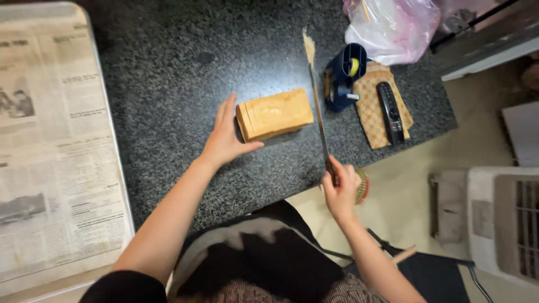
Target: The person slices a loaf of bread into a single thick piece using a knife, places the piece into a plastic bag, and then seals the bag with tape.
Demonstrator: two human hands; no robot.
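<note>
Head cam: tan rectangular wooden block [274, 114] lies on dark speckled stone worktop [168, 84], uncut. Left hand [226, 136], fingers spread, steadies its end; right hand [340, 191] fingers wrapped round long thin saw [317, 106], blade just beside block.

The loaf [274, 114] was a tan rectangular block lying flat on the dark speckled counter, its long axis running left to right and tilted slightly, its left end showing slice lines. The knife [316, 101] was long and thin, pointing away from the person just beside the loaf's right end, crumbs clinging near its tip.
</note>
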